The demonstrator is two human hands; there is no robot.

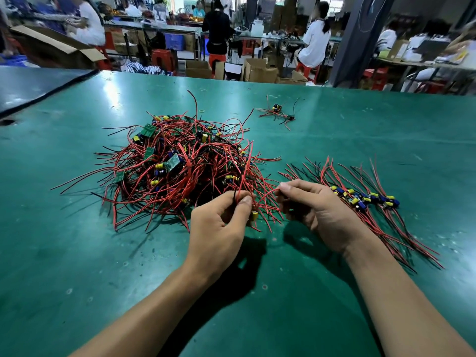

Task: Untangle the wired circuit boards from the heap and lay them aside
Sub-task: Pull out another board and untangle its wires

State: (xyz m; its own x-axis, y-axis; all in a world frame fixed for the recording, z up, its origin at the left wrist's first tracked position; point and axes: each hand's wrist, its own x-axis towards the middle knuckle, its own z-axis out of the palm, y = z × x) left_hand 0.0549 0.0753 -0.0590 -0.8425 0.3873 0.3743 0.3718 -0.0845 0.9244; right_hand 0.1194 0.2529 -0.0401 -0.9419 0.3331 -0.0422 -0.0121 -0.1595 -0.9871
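Big heap (180,163) of boards with red and black wires sits mid table (77,253). Left hand (219,222) at near edge of heap, thumb and fingers pinching wires (240,188). Small board (254,216) with yellow part hangs just under left thumb. Right hand (316,210) just beside, fingers curled, pinching red wire (266,195) that bends toward left hand. Row (365,199) of boards lies side by side, right of right hand, wires spread flat. Little bunch (278,112) lies far back, well apart from heap.

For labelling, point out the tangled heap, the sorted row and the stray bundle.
tangled heap (174,162): head view, green board near its middle.
sorted row (361,198): head view, its blue and yellow components.
stray bundle (277,108): head view, its small board.
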